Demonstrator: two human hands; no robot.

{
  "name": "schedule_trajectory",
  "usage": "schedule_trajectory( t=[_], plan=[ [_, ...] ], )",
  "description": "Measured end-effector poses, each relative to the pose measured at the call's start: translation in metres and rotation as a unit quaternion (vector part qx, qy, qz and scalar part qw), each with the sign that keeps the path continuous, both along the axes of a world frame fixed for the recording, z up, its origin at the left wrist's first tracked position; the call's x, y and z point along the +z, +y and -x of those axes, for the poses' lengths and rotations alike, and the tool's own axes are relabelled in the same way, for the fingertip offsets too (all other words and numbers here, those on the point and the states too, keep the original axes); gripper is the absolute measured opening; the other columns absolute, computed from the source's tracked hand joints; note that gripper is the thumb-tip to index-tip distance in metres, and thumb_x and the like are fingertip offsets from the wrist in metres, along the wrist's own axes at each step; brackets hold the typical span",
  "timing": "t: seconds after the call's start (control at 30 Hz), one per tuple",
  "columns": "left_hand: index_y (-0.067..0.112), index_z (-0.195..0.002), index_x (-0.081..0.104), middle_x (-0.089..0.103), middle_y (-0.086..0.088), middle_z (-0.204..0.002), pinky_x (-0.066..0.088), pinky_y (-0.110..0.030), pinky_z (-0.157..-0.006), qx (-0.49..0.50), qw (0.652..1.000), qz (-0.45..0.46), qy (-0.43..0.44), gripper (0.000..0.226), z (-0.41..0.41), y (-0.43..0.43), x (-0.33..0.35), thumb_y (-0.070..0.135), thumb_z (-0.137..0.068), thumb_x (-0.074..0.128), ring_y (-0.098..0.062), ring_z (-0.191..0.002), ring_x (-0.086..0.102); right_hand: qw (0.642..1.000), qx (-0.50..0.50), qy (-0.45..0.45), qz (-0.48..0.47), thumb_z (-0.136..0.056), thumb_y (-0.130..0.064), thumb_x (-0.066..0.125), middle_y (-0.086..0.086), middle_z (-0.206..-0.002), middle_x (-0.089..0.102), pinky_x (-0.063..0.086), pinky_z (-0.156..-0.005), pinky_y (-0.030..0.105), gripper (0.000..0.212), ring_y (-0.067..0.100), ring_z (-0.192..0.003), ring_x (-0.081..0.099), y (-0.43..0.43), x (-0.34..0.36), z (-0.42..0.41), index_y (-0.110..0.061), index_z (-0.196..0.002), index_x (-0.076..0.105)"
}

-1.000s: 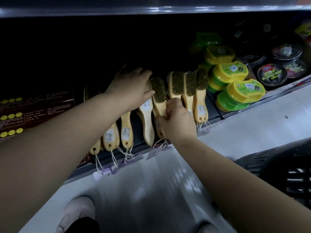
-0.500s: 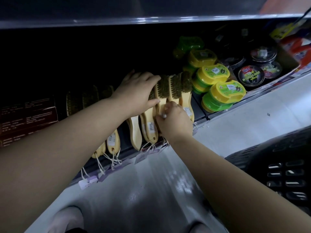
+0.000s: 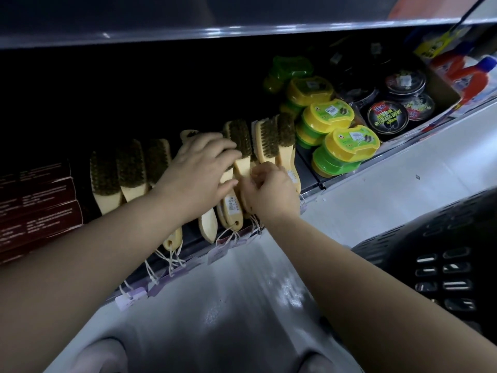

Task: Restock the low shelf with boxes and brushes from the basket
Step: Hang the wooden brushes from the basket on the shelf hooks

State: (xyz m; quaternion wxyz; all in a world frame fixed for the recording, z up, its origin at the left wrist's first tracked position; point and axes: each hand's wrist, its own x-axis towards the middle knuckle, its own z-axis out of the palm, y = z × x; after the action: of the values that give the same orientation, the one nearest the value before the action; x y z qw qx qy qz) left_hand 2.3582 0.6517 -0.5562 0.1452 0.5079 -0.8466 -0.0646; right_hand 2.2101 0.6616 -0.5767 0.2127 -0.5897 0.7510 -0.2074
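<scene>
Both hands work among a row of wooden-handled brushes (image 3: 265,146) lying on the low shelf (image 3: 312,184) in the middle of the frame. The left hand (image 3: 200,175) lies flat over the middle of the row, fingers spread and pressing down on the brush handles beneath it rather than closing round any of them. The right hand (image 3: 270,191), just to its right and almost touching it, is curled with its fingertips pinching the handle of one brush (image 3: 239,146) whose dark bristles face up just above the left hand's fingers.

Left of the hands, three more brushes (image 3: 130,168) lie side by side with bristles up. Strings with small paper tags (image 3: 130,297) hang from the handle ends over the shelf's front edge. At the far left of the frame, dark red boxes (image 3: 37,200) are stacked on the same shelf. To the right of the brushes sit stacked yellow-and-green tubs (image 3: 347,146), and beyond them, in the upper right, round black tins (image 3: 387,117). The black basket (image 3: 441,259) fills the lower right of the frame, standing on the pale floor (image 3: 242,305) beside the right forearm; what it contains cannot be seen.
</scene>
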Motion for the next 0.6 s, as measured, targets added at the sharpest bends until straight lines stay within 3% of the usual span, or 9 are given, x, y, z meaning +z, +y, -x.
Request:
schedule_trajectory(
  t=[0.1,0.17,0.4,0.6],
  plan=[
    [0.015,-0.13,0.054,0.052,-0.001,-0.134,0.014,-0.035,-0.107,-0.039,0.999,-0.002,-0.001,0.048,0.002,0.016,-0.002,0.034,-0.086,0.061,-0.022,-0.131,0.037,0.996,-0.069,-0.008,0.052,-0.086,-0.037,0.057,0.0,-0.103,0.053,0.044,-0.07,0.032,0.023,0.024,-0.089,0.058,-0.007,0.0,0.016,-0.017,-0.098,0.059],
    [0.017,-0.132,0.052,0.051,0.001,-0.137,0.011,-0.032,-0.107,-0.069,0.997,-0.012,-0.007,0.048,0.004,0.023,-0.005,0.035,-0.088,0.059,-0.021,-0.133,0.036,0.996,-0.083,0.01,0.039,-0.085,-0.033,0.059,0.001,-0.106,0.052,0.04,-0.069,0.03,0.021,0.026,-0.091,0.058,-0.009,-0.002,0.026,-0.017,-0.099,0.057],
    [0.026,-0.14,0.039,0.03,0.007,-0.152,-0.003,-0.03,-0.108,-0.113,0.991,-0.039,-0.058,0.048,0.013,0.03,-0.021,0.044,-0.096,0.038,-0.014,-0.144,0.014,0.997,-0.054,0.054,0.021,-0.085,-0.026,0.057,0.007,-0.111,0.051,0.041,-0.07,0.031,0.027,0.031,-0.095,0.057,-0.009,-0.007,0.028,-0.016,-0.11,0.06],
    [0.025,-0.141,0.037,0.03,0.005,-0.152,0.0,-0.034,-0.113,-0.113,0.989,-0.052,-0.074,0.049,0.01,0.033,-0.031,0.045,-0.096,0.036,-0.016,-0.145,0.012,0.995,-0.075,0.043,-0.047,-0.081,-0.027,0.06,0.004,-0.081,0.057,0.027,-0.047,0.021,0.013,0.024,-0.071,0.051,-0.013,-0.007,0.022,-0.015,-0.078,0.056]
  ],
)
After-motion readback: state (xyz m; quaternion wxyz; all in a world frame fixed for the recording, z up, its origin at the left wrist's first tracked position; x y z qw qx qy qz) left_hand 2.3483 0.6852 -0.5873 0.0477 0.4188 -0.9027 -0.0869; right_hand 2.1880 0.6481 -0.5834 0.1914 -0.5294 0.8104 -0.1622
